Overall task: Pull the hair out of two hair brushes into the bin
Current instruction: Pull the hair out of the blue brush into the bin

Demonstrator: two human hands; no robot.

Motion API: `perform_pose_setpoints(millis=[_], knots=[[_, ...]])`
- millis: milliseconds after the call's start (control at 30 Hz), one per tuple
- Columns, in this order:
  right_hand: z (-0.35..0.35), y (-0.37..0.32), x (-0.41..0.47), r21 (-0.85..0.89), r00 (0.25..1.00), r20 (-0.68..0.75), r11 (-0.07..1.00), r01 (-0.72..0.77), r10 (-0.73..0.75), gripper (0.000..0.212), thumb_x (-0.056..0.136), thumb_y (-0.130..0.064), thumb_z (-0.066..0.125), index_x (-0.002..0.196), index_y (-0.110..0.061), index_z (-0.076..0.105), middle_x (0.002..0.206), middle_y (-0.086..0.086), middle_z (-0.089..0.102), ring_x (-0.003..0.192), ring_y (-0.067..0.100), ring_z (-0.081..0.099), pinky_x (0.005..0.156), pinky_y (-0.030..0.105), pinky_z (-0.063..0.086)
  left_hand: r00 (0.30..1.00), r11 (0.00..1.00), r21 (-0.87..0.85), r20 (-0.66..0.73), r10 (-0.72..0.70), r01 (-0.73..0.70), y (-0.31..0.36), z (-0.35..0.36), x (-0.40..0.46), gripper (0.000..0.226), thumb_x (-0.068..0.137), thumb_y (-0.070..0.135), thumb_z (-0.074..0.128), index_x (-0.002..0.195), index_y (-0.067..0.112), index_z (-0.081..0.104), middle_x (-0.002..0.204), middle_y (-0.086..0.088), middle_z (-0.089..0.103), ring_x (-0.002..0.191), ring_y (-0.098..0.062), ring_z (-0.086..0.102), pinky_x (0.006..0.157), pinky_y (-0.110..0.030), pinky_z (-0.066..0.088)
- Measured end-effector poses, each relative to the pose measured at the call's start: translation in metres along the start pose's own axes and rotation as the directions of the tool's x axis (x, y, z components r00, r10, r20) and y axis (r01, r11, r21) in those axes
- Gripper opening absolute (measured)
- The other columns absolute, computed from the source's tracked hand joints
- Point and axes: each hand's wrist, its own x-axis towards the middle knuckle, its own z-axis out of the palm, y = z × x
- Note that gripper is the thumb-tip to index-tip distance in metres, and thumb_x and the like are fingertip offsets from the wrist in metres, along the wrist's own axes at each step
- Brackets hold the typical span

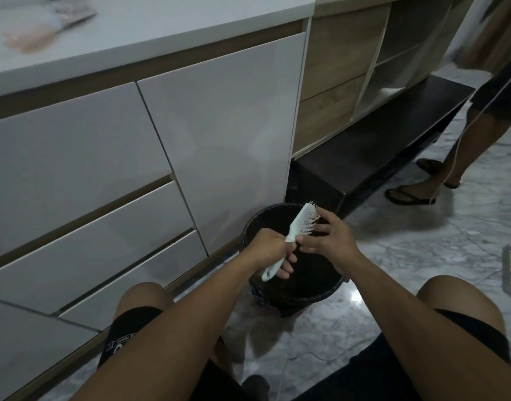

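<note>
Left hand (270, 246): closed around the handle of a white hair brush (296, 231), held over the mouth of the bin; handle end juts out below the fist

Right hand (331, 237): fingers spread and loosely curled, holding nothing firmly; fingertips (302, 238) touch the bristle side of the brush head

White hair brush: tilted, head up and away from the person, bristles facing the right hand; it lies between the two hands; hair in the bristles too small to tell

Bin (248, 227): dark, round, standing on the floor just beside the white cabinet's corner, directly under both hands

Second brush (31, 39): pinkish, blurred, lying on the tabletop near its far left corner, well apart from the hands

Bystander's legs (439, 160): in sandals, on the marble floor at right
</note>
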Motion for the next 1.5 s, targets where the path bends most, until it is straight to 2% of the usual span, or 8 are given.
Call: perform_pose_setpoints(millis=[267, 467, 633, 800, 900, 1033, 1233, 1500], knots=[[-0.007, -0.005, 0.004, 0.103, 0.978, -0.209, 0.994, 0.045, -0.022, 0.005, 0.083, 0.002, 0.072, 0.085, 0.004, 0.068, 0.085, 0.024, 0.068, 0.073, 0.029, 0.069, 0.055, 0.024, 0.060, 1.000, 1.000, -0.014, -0.022, 0.014, -0.014, -0.002, -0.004, 0.004, 0.035, 0.095, 0.014, 0.056, 0.126, -0.004, 0.056, 0.082, -0.013, 0.071, 0.048, -0.014, 0.060, 0.043, -0.026, 0.048], [-0.010, -0.002, 0.008, 0.134, 0.974, -0.196, 0.987, -0.091, 0.116, 0.044, 0.087, -0.024, 0.072, 0.126, -0.012, 0.056, 0.110, 0.012, 0.063, 0.095, 0.030, 0.069, 0.072, 0.044, 0.063, 0.997, 0.979, 0.200, -0.054, 0.055, -0.043, -0.005, -0.001, -0.001, 0.038, 0.090, 0.016, 0.060, 0.127, 0.012, 0.062, 0.077, -0.007, 0.066, 0.046, -0.010, 0.050, 0.042, -0.023, 0.040], [-0.017, -0.001, 0.014, 0.116, 0.923, -0.360, 0.988, -0.098, 0.134, 0.001, 0.086, -0.002, 0.069, 0.087, -0.002, 0.069, 0.101, 0.021, 0.067, 0.087, 0.033, 0.071, 0.055, 0.035, 0.062, 0.983, 0.919, 0.372, -0.063, 0.170, -0.135, -0.012, -0.007, 0.003, 0.036, 0.083, 0.014, 0.066, 0.119, 0.018, 0.071, 0.085, -0.004, 0.071, 0.059, -0.010, 0.055, 0.059, -0.029, 0.047], [-0.019, -0.002, 0.015, 0.057, 0.886, -0.451, 0.994, -0.093, 0.109, 0.007, 0.082, -0.006, 0.075, 0.079, -0.003, 0.070, 0.093, 0.019, 0.071, 0.078, 0.029, 0.073, 0.051, 0.029, 0.060, 0.968, 0.891, 0.414, -0.079, 0.239, -0.187, -0.012, -0.010, 0.004, 0.037, 0.081, 0.015, 0.071, 0.117, 0.018, 0.072, 0.103, -0.006, 0.075, 0.076, -0.014, 0.062, 0.076, -0.036, 0.055], [-0.024, -0.004, 0.019, 0.079, 0.864, -0.489, 0.993, -0.092, 0.119, 0.012, 0.087, -0.011, 0.071, 0.081, -0.002, 0.065, 0.092, 0.020, 0.071, 0.077, 0.026, 0.074, 0.057, 0.033, 0.061, 0.971, 0.915, 0.370, -0.107, 0.215, -0.162, -0.007, -0.011, 0.002, 0.030, 0.085, 0.014, 0.069, 0.115, 0.010, 0.072, 0.090, -0.008, 0.074, 0.064, -0.013, 0.060, 0.062, -0.033, 0.054], [-0.028, -0.011, 0.023, 0.091, 0.899, -0.400, 0.984, -0.154, 0.178, 0.008, 0.092, -0.009, 0.064, 0.083, -0.009, 0.064, 0.111, 0.021, 0.067, 0.102, 0.033, 0.067, 0.073, 0.042, 0.057, 0.982, 0.968, 0.225, -0.123, 0.144, -0.114, 0.000, -0.016, -0.007, 0.026, 0.092, 0.014, 0.059, 0.116, 0.005, 0.060, 0.076, -0.010, 0.068, 0.043, -0.011, 0.050, 0.039, -0.025, 0.041], [0.001, -0.052, 0.004, 0.237, 0.965, 0.108, 0.936, -0.260, 0.241, 0.033, 0.095, -0.008, 0.057, 0.128, -0.003, 0.052, 0.124, 0.025, 0.062, 0.110, 0.043, 0.062, 0.083, 0.052, 0.055, 0.994, 0.994, -0.012, -0.027, 0.106, -0.106, 0.022, -0.023, -0.022, 0.014, 0.100, 0.015, 0.048, 0.104, 0.007, 0.037, 0.075, -0.018, 0.064, 0.039, -0.016, 0.054, 0.037, -0.029, 0.050], [0.041, -0.127, 0.019, 0.272, 1.000, 0.001, 0.962, -0.016, 0.017, 0.043, 0.090, -0.003, 0.062, 0.130, -0.016, 0.052, 0.114, 0.018, 0.068, 0.087, 0.030, 0.072, 0.065, 0.040, 0.059, 0.928, 0.946, 0.050, -0.180, 0.325, -0.321, 0.070, -0.061, -0.062, 0.029, 0.081, 0.004, 0.074, 0.088, 0.010, 0.046, 0.075, -0.011, 0.055, 0.048, -0.019, 0.057, 0.037, -0.031, 0.053]])
